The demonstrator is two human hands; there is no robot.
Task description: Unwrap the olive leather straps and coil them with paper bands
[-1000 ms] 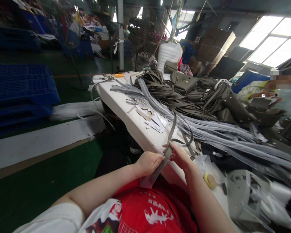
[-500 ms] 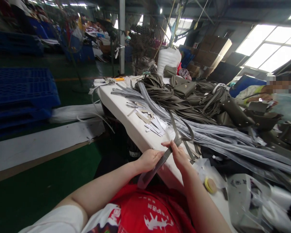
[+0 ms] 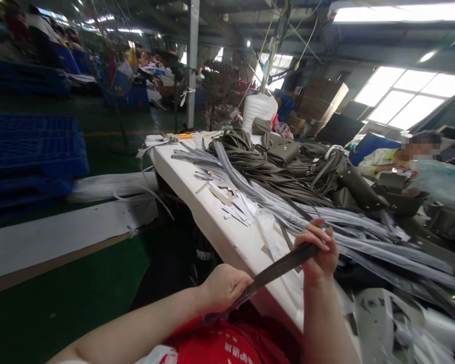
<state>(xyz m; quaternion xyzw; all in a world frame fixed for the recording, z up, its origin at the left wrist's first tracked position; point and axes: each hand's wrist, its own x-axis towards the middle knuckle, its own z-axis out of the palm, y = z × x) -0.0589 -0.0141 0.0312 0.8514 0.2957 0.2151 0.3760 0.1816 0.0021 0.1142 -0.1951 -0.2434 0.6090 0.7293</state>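
A dark olive strap [image 3: 280, 268] stretches on a slant between my two hands, above the near edge of the white table [image 3: 208, 222]. My left hand [image 3: 227, 285] pinches its lower part close to my red apron. Higher and to the right, the fingers of my right hand [image 3: 319, 248] are wrapped round its other end. Beyond them lie long bundles of straps in clear wrapping [image 3: 250, 187] and a large heap of olive straps [image 3: 246, 162]. Paper and strap scraps [image 3: 235, 205] are scattered on the table to the left of the bundles.
Olive bags [image 3: 284, 153] lie on the heap. A grey-white machine [image 3: 373, 323] stands at the lower right. A person [image 3: 387, 159] sits across the table at the right. Blue pallets [image 3: 34, 156] are stacked on the left, near a white sheet [image 3: 60, 232] on the floor.
My right hand has moved right and away from my left hand, and its fingers have closed round the strap. The strap is now drawn out between the hands. The view has tilted up slightly.
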